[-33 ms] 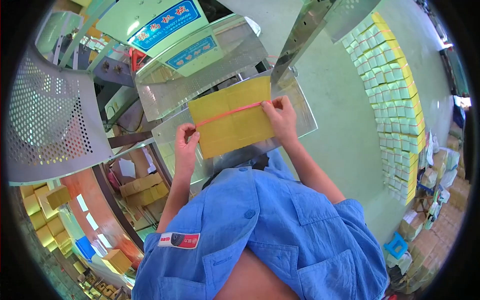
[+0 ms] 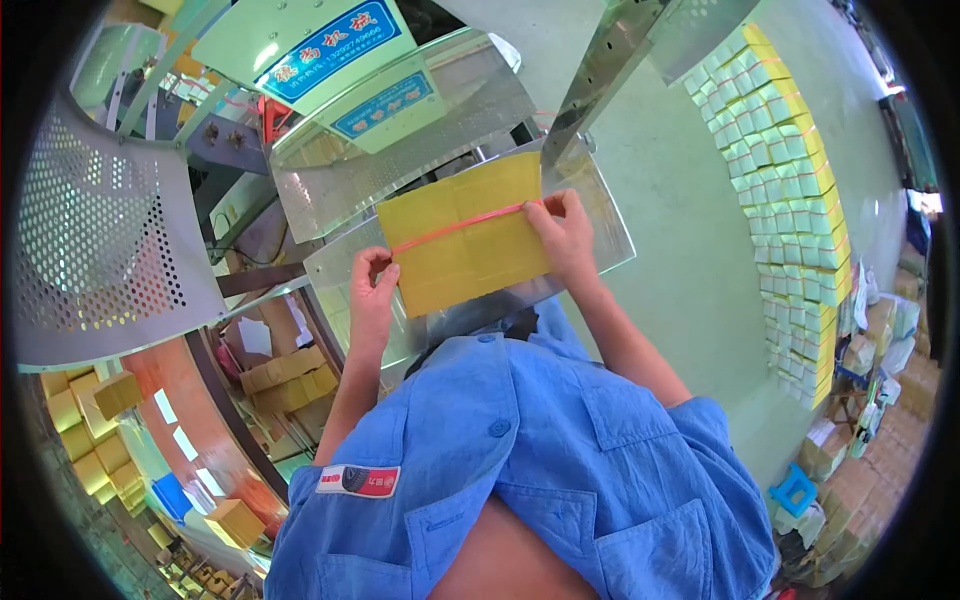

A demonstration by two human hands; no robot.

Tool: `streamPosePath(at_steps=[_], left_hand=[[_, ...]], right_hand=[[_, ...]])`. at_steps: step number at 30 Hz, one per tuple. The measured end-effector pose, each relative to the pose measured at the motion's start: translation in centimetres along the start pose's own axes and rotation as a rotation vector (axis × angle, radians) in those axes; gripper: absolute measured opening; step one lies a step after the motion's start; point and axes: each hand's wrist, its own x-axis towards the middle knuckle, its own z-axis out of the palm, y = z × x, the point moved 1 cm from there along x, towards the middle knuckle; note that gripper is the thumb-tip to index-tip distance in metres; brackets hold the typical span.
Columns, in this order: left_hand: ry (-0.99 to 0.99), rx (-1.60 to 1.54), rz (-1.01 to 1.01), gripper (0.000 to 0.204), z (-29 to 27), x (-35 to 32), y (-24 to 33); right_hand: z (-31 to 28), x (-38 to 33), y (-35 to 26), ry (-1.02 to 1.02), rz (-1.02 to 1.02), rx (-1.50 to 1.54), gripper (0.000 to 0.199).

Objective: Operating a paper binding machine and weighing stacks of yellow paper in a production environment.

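Observation:
A flat yellow paper-topped bundle (image 2: 470, 265) lies slightly tilted on the metal tray (image 2: 612, 240) of a machine in front of me. A pink strap (image 2: 455, 230) runs across its top from the left edge to the right edge. My left hand (image 2: 372, 295) is closed at the left edge, fingertips pinching the strap's end there. At the right edge my right hand (image 2: 565, 240) is closed too, thumb and finger on the strap's other end. How thick the bundle is cannot be seen from above.
The machine's pale green housing (image 2: 300, 25) and perforated guard (image 2: 330, 190) stand just beyond the bundle. A metal bar (image 2: 590, 90) slants down at the right. Stacked strapped bundles (image 2: 790, 220) line the floor further right. A perforated grey panel (image 2: 100, 230) and a reddish-brown table (image 2: 180, 390) are at left.

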Motion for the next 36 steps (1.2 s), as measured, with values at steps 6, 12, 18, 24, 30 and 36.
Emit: streamPosePath(at_steps=[6,12,18,24,30,36], left_hand=[[0.111,-0.164,-0.204,0.027,0.2,0.7,0.2],[0.078,-0.313,-0.421,0.052,2.4,1.9,-0.6],[0.112,0.026,0.021,0.05,0.7,-1.4,0.7],[-0.006,-0.346,0.051,0.056,-0.3,-2.1,1.8],[0.024,-0.028,-0.015,0.068,0.9,-1.8,3.4],[-0.004,-0.288,-0.2,0.068,1.1,-2.6,3.4]], right_hand=[[-2.4,2.8,0.7,-0.233,0.291,0.268,0.049],[0.9,2.7,0.1,-0.449,0.149,0.489,0.053],[-1.6,1.0,-4.6,-0.541,-0.324,0.408,0.066],[-3.4,-0.8,-0.9,-0.531,-0.189,0.543,0.068],[-2.7,2.4,-6.3,-0.234,-0.38,-0.105,0.068],[1.8,-1.2,-6.4,-0.191,-0.518,-0.669,0.071]])
